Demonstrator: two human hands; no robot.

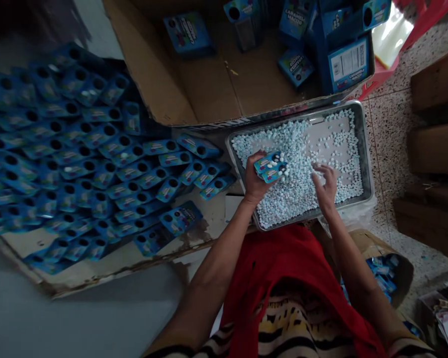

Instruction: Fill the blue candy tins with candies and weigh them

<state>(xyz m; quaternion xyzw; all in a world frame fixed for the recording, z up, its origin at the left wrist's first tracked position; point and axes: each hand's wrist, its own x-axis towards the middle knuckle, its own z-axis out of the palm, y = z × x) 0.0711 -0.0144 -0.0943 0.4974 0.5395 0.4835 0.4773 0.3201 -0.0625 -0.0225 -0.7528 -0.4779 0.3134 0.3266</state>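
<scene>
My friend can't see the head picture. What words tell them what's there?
A left hand holds small blue boxes over a metal tray of little pale pieces, with the right hand above them too. Many more blue boxes crowd the table, and a cardboard box behind the tray holds others.

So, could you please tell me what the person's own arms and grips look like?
The left grip and right grip are bare, with no gloves visible. The left forearm and right forearm are uncovered too, with no watch that I can make out. Black-and-cream striped fabric sleeves show at the bottom edge.
</scene>
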